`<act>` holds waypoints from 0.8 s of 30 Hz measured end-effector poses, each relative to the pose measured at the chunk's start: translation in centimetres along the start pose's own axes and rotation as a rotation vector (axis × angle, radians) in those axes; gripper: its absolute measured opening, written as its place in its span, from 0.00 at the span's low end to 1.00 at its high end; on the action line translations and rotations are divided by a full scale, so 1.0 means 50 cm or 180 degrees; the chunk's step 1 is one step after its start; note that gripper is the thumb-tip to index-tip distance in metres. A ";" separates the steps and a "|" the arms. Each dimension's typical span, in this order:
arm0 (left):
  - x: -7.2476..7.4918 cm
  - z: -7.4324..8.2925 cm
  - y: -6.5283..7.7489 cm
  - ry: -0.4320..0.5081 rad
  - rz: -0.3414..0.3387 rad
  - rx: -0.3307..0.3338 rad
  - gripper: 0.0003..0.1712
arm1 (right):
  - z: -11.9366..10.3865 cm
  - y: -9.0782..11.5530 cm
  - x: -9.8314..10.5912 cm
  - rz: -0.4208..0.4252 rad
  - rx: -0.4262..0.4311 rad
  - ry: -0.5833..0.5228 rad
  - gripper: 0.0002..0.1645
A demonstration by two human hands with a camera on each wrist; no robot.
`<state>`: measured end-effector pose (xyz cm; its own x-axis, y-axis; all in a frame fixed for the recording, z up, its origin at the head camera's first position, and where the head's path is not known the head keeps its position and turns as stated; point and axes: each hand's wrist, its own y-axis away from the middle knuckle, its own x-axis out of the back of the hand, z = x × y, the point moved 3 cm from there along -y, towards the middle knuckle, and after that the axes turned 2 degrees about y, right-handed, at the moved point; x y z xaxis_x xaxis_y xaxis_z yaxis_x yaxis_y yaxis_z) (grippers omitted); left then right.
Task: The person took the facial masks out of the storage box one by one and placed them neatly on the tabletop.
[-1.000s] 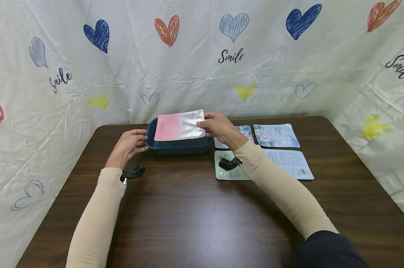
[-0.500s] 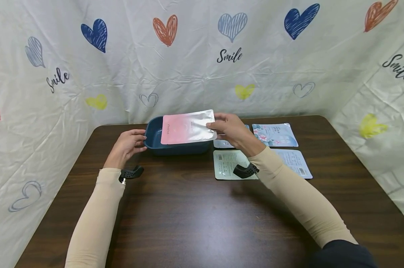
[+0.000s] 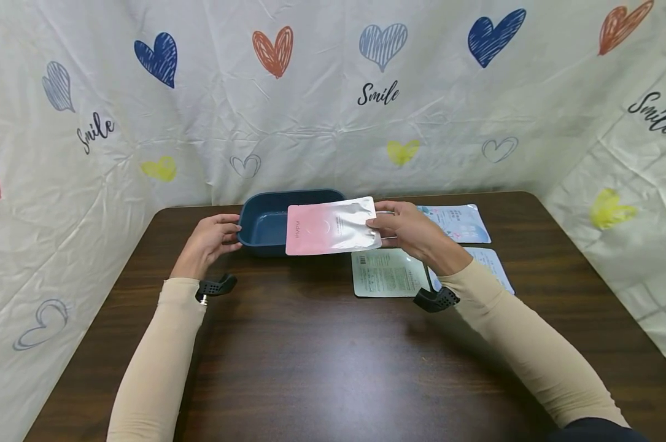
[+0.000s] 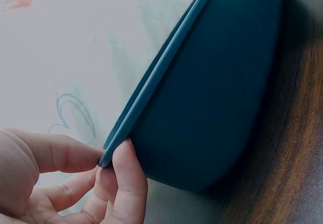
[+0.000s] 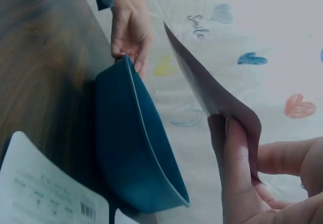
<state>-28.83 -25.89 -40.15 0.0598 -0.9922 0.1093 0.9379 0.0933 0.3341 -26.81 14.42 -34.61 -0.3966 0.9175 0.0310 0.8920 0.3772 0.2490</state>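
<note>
A pink-and-silver sheet mask packet [image 3: 327,228] is held flat by my right hand [image 3: 415,230], which pinches its silver end between thumb and fingers. In the right wrist view the packet [image 5: 214,90] is seen edge-on, bowed, and raised above the bin's rim. Its pink end overlaps the right front of a dark blue plastic bin [image 3: 259,226] in the head view. My left hand [image 3: 204,242] pinches the bin's left rim; the left wrist view shows the thumb and fingers on either side of the rim [image 4: 151,85]. The visible left part of the bin's inside holds nothing.
Several other packets lie on the brown wooden table [image 3: 321,362] at right: a pale green one [image 3: 389,274], a blue floral one [image 3: 458,222] and a light blue one [image 3: 490,263], partly covered by my right arm. A white cloth with hearts [image 3: 310,110] hangs behind.
My right hand has carried the pink packet from over the bin to the right and nearer to me, uncovering more of the bin's inside. My left hand has stayed on the rim.
</note>
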 end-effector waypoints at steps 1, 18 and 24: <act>0.000 0.000 0.000 0.0004 -0.0006 -0.0004 0.25 | 0.002 0.005 0.004 -0.0024 0.0006 0.0027 0.31; -0.004 0.001 0.001 0.0072 -0.0125 -0.0084 0.27 | 0.060 0.090 0.067 -0.0134 -0.0151 0.0003 0.39; -0.003 0.001 0.000 0.0105 -0.0158 -0.0074 0.28 | 0.083 0.122 0.086 -0.0092 -0.0282 0.0107 0.42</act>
<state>-28.87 -25.76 -40.13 0.0239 -0.9978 0.0621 0.9477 0.0423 0.3165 -22.17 21.21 -36.95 -0.4304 0.9010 0.0548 0.8581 0.3895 0.3347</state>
